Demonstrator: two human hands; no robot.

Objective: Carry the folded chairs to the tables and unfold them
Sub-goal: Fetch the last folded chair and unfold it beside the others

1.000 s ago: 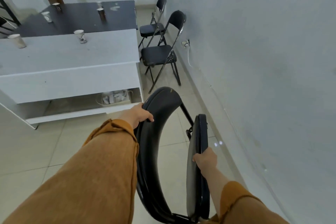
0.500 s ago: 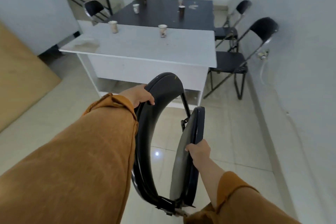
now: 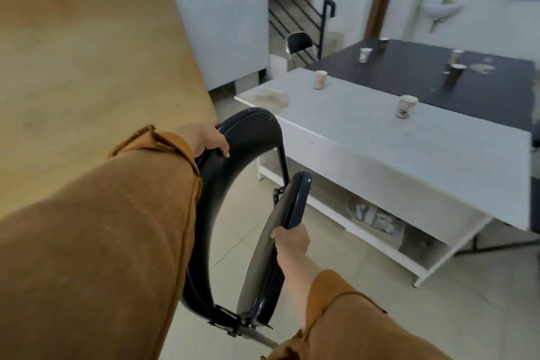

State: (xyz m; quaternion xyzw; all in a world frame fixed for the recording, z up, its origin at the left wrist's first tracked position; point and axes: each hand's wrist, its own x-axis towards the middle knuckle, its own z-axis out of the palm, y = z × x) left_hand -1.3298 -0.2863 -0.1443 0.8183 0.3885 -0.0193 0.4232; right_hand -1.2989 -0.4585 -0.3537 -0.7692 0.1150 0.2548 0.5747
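- Tiled floor (image 3: 380, 318) runs ahead to two tables set end to end: a white table (image 3: 365, 143) nearer, a black table (image 3: 423, 82) behind it.
- Paper cups stand on both; one cup (image 3: 320, 79) is near the white table's far edge, another cup (image 3: 406, 106) near its middle.
- A low shelf (image 3: 375, 218) under the white table holds blurred items that cannot be identified.
- A large brown board (image 3: 87, 67) leans against the left wall, close beside the left arm.
- A stair railing (image 3: 301, 3) and another black chair (image 3: 298, 42) are beyond the tables' far left corner; a wall sink (image 3: 441, 10) is at the back.
- The folding chair (image 3: 242, 140) is held off the floor in front of the person, near the white table's closest corner but apart from it.
- Its long axis runs away from the person: the rounded backrest top points forward toward the table, the hinged end lies near the body.
- The seat (image 3: 293, 202) is edge-on to the right of the backrest, spread from it at the top.
- The left hand (image 3: 209, 139) grips the backrest top, fingers curled over the rim.
- The right hand (image 3: 292, 238) grips the seat edge.
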